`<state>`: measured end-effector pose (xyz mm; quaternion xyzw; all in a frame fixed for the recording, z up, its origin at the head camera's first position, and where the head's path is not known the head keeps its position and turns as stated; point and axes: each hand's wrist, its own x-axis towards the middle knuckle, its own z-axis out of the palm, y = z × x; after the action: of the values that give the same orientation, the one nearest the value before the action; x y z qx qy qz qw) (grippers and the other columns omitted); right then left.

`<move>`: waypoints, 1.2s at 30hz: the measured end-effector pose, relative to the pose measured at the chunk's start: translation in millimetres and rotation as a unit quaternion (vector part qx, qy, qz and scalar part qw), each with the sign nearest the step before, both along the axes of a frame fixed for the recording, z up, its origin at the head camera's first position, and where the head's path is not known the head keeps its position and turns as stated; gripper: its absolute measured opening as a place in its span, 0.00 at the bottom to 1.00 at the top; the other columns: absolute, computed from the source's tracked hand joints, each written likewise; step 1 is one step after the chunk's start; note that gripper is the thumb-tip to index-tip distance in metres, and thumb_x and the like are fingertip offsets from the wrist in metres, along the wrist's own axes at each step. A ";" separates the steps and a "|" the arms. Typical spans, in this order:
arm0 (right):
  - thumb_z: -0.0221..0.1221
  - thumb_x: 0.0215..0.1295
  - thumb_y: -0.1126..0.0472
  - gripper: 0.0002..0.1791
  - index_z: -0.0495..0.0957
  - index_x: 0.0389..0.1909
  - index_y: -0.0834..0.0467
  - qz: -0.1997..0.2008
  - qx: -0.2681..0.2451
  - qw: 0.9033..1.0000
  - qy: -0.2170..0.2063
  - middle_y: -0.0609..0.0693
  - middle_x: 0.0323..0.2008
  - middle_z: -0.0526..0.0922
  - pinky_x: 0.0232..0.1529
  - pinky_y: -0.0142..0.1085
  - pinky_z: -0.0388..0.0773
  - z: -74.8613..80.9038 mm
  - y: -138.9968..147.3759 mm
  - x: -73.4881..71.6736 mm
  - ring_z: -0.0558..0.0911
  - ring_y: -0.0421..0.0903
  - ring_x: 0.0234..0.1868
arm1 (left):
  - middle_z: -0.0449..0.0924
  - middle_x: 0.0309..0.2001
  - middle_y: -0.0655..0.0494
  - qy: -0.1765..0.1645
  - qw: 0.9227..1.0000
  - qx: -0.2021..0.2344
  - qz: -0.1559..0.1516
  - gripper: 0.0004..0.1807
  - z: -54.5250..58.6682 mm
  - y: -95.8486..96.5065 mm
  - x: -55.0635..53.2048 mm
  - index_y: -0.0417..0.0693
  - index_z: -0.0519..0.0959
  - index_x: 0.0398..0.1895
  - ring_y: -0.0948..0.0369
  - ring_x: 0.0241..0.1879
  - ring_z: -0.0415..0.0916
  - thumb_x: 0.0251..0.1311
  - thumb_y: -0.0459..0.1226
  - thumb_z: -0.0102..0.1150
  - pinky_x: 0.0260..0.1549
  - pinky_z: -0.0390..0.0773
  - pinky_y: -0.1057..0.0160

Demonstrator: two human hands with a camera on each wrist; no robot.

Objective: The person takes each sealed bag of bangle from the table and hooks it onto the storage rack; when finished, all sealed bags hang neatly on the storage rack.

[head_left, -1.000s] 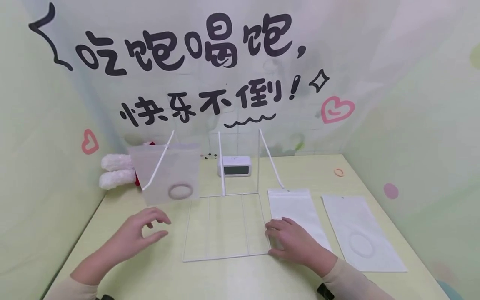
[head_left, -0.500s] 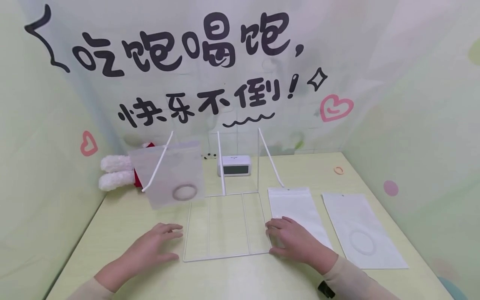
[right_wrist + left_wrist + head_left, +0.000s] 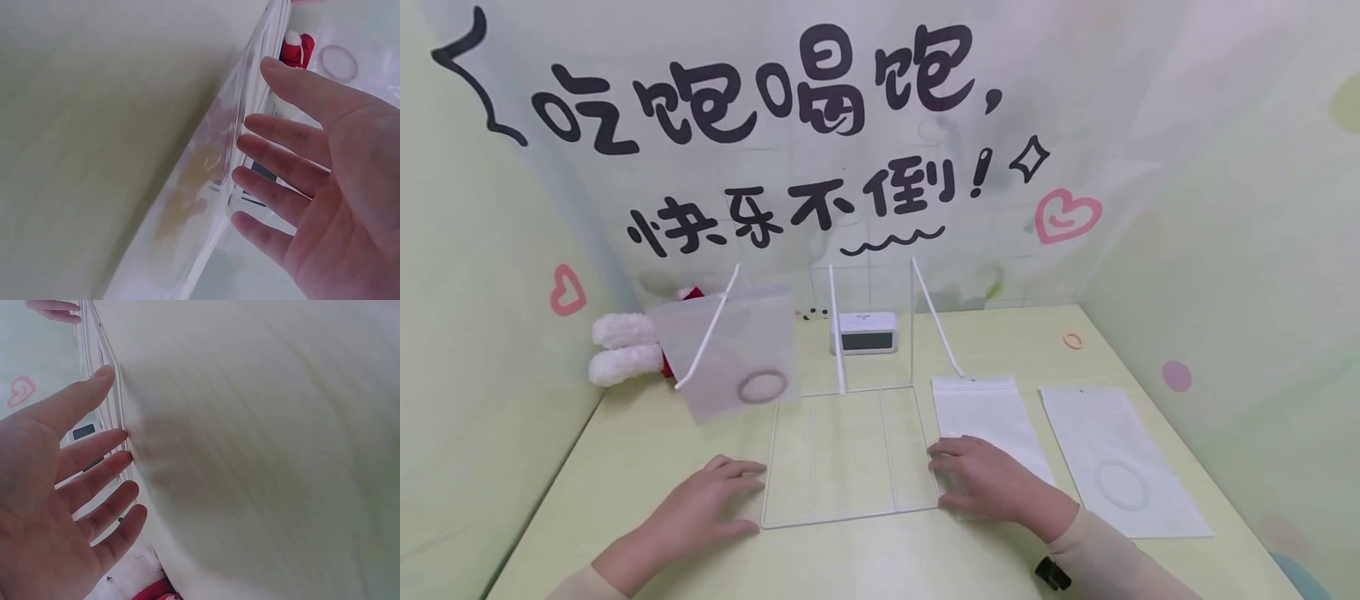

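Observation:
A white wire rack [image 3: 850, 517] stands mid-table, with a flat base and three slanted prongs. My left hand [image 3: 700, 508] is at the left edge of its base, fingertips at or very near the wire. On the opposite side, my right hand [image 3: 988, 483] has its fingertips at the base's right edge. Both wrist views show straight, spread fingers and bare palms. From the left prong hangs a translucent zip bag [image 3: 752, 333] with a ring [image 3: 741, 390] showing in it. A white zip bag [image 3: 977, 408] lies flat beyond the right hand, partly covered by it.
Farther right lies another white bag [image 3: 1090, 433] with a round outline in it. A white digital clock [image 3: 865, 333] sits behind the rack. At the back left is a fluffy plush toy [image 3: 625, 350], and a small orange ring [image 3: 1072, 341] is at the back right.
My left hand has come down and right to the rack's left edge. The right hand stays at the right edge. The hanging bag has swung slightly.

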<state>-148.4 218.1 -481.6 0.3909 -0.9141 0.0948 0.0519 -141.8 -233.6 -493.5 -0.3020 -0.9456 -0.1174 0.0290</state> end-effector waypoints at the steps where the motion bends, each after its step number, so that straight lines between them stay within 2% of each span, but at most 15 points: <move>1: 0.74 0.56 0.52 0.23 0.86 0.51 0.59 0.003 -0.001 1.000 -0.005 0.53 0.58 0.85 0.64 0.48 0.80 1.0 0.7 -0.9 0.83 0.53 0.60 | 0.82 0.62 0.61 0.006 1.000 0.001 0.002 0.29 -0.4 0.4 0.0 0.52 0.86 0.54 0.58 0.57 0.77 0.48 0.53 0.78 0.54 0.84 0.50; 6: 0.71 0.62 0.54 0.21 0.85 0.53 0.60 0.006 -0.014 0.999 -0.052 0.54 0.59 0.85 0.65 0.50 0.79 9.3 8.3 -7.8 0.82 0.55 0.62 | 0.82 0.61 0.63 0.023 1.000 0.004 0.013 0.30 -3.0 2.1 0.4 0.54 0.86 0.53 0.60 0.57 0.77 0.47 0.55 0.79 0.54 0.84 0.52; 9: 0.69 0.65 0.54 0.21 0.84 0.56 0.61 -0.024 -0.036 0.995 -0.094 0.55 0.61 0.84 0.67 0.53 0.77 13.7 19.0 -16.5 0.81 0.56 0.64 | 0.83 0.60 0.64 0.031 0.999 0.007 0.009 0.29 -3.5 2.1 3.1 0.55 0.86 0.53 0.60 0.56 0.77 0.47 0.55 0.78 0.53 0.84 0.53; 12: 0.67 0.68 0.54 0.21 0.83 0.57 0.60 -0.068 -0.066 0.989 -0.117 0.56 0.62 0.83 0.68 0.56 0.75 16.4 35.1 -30.5 0.80 0.58 0.65 | 0.82 0.61 0.63 0.041 0.999 0.009 0.001 0.29 -3.4 2.2 4.9 0.56 0.86 0.53 0.60 0.55 0.77 0.47 0.55 0.78 0.52 0.84 0.53; 18: 0.69 0.66 0.59 0.18 0.84 0.55 0.62 -0.129 -0.115 0.981 -0.090 0.55 0.56 0.86 0.65 0.57 0.77 18.5 73.6 -67.1 0.82 0.59 0.61 | 0.82 0.61 0.62 0.056 0.998 0.001 -0.009 0.29 -2.6 4.0 5.4 0.56 0.86 0.53 0.59 0.57 0.77 0.48 0.55 0.78 0.52 0.84 0.52; 25: 0.67 0.67 0.62 0.16 0.84 0.53 0.63 -0.189 -0.113 0.972 -0.080 0.59 0.53 0.87 0.64 0.61 0.76 16.9 110.1 -102.3 0.81 0.64 0.59 | 0.82 0.61 0.61 0.057 0.998 -0.007 -0.003 0.29 -1.7 3.8 5.7 0.55 0.86 0.52 0.59 0.57 0.77 0.46 0.55 0.78 0.53 0.84 0.51; 30: 0.67 0.66 0.63 0.17 0.84 0.53 0.65 -0.201 -0.090 0.970 -0.099 0.62 0.52 0.87 0.64 0.63 0.74 8.9 128.0 -116.2 0.80 0.67 0.59 | 0.82 0.61 0.61 0.060 0.998 -0.001 -0.006 0.29 -1.7 3.9 4.9 0.54 0.86 0.52 0.59 0.56 0.77 0.47 0.55 0.78 0.52 0.84 0.52; 36: 0.69 0.64 0.61 0.19 0.83 0.53 0.66 -0.196 -0.056 0.973 -0.110 0.62 0.51 0.87 0.63 0.62 0.75 1.0 140.1 -126.4 0.81 0.65 0.57 | 0.82 0.60 0.61 0.054 0.999 0.004 -0.006 0.28 -0.4 6.7 5.0 0.54 0.86 0.52 0.59 0.55 0.77 0.46 0.53 0.79 0.52 0.84 0.52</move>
<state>-274.8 358.2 -480.7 0.1874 -0.9663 0.1761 -0.0095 -136.8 -226.9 -493.9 -0.3131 -0.9405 -0.1045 0.0807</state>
